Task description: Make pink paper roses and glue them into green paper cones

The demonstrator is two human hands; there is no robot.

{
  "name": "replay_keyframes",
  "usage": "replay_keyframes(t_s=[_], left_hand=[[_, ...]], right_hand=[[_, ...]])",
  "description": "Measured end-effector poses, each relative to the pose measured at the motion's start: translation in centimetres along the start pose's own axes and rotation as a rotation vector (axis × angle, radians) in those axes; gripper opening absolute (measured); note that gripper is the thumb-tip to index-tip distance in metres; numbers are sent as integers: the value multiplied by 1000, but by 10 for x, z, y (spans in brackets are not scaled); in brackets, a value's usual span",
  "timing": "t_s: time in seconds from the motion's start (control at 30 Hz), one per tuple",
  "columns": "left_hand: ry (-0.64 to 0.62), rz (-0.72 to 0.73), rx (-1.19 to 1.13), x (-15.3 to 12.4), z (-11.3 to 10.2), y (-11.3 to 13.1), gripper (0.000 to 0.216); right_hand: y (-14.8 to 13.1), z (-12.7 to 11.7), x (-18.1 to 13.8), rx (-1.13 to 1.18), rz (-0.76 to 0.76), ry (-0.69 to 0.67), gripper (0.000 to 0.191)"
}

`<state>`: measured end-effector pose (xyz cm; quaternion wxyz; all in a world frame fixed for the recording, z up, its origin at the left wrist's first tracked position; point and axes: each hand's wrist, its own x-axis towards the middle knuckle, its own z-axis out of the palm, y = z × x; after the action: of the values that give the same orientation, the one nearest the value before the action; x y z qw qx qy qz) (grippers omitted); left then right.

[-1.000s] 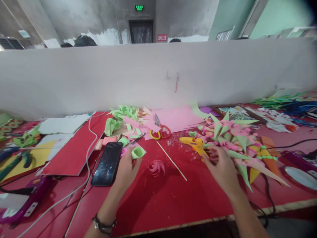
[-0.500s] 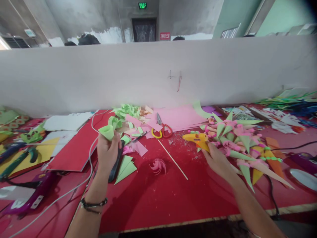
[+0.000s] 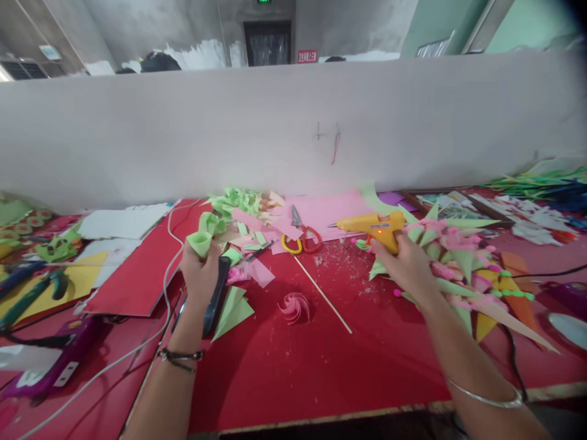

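My left hand (image 3: 200, 269) is closed around a light green paper cone (image 3: 200, 243), its wide mouth facing up. Under that wrist lies a dark phone (image 3: 216, 299), partly covered. My right hand (image 3: 406, 263) grips a yellow hot glue gun (image 3: 373, 226) by its handle, the nozzle pointing left above the table. Between my hands, a pink spiral paper flower (image 3: 294, 308) rests on the red tabletop. A thin wooden stick (image 3: 323, 295) lies slantwise beside it. Light green paper pieces (image 3: 233, 311) sit right of the phone.
Scissors (image 3: 302, 235) with red and yellow handles lie near pink paper sheets (image 3: 330, 208). Many green and pink paper cones (image 3: 458, 256) pile up at right. A white cable (image 3: 167, 293) crosses the left side. A white partition (image 3: 275, 134) stands behind.
My right hand has raised the glue gun, now level and pointing left. The left hand keeps the cone with little movement. The view has tilted slightly downward.
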<state>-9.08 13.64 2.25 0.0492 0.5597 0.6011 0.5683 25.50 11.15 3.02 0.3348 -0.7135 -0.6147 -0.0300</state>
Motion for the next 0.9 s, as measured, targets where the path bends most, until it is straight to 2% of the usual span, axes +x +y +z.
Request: replay_keyframes(t_s=[0.1,0.27,0.4,0.5,0.6,0.73,0.9], left_hand=[[-35,54,86,-8,4,-1,15],[-289,137,298,-23,16,-5,18],[-492,295,461,-29,23,-4,24],[-497,336,575,-24,17,-5,24],[-465,261,669,-14,5,-8,27],[-509,228,724,-8,-5,-11,28],[-585,258,742,-6,-7,-17,29]], right_hand=[[-4,17,-2,22,-60,-17,30],[-8,38,-16,28,-126,-88,26],[-13,41,-26,49,-180,-110,30],[-17,42,-30,46,-179,-151,37],[-18,44,-32,40,-163,-177,41],[-20,44,-34,46,-147,-207,41],[-23,43,-37,98,-153,-211,41]])
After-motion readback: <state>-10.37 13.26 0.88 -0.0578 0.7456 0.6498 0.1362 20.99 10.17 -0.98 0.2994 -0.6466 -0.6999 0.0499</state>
